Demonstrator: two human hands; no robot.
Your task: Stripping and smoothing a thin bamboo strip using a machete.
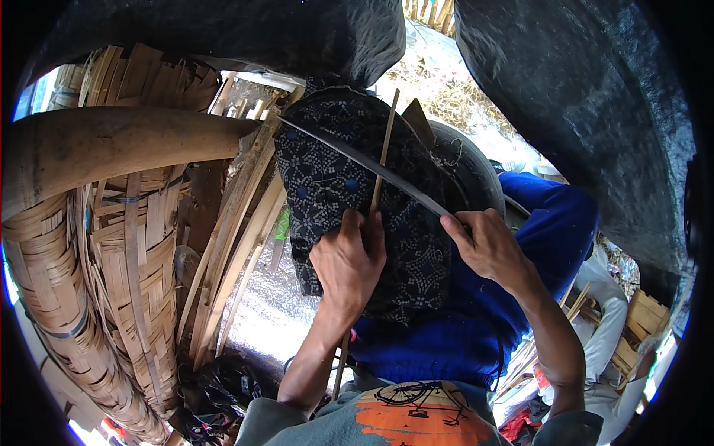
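My left hand [346,260] is closed round a thin bamboo strip [387,141], which points away from me and runs back under my forearm. In my right hand [487,249] is the handle end of a long, slightly curved knife [364,162]. Its grey blade slants to the far left and crosses over the strip a little beyond my left fingers. Beneath both lies a dark patterned cloth [409,260], draped over my lap and something rounded. The knife's handle is hidden inside my right fist.
A thick bamboo pole [134,145] juts in from the left, before woven bamboo panels [123,297]. Split bamboo lengths [242,230] lean beside the cloth. Black sheeting [573,97] hangs overhead and right. A dark round rim [476,167] stands behind the cloth. My blue-trousered leg [547,223] bends to the right.
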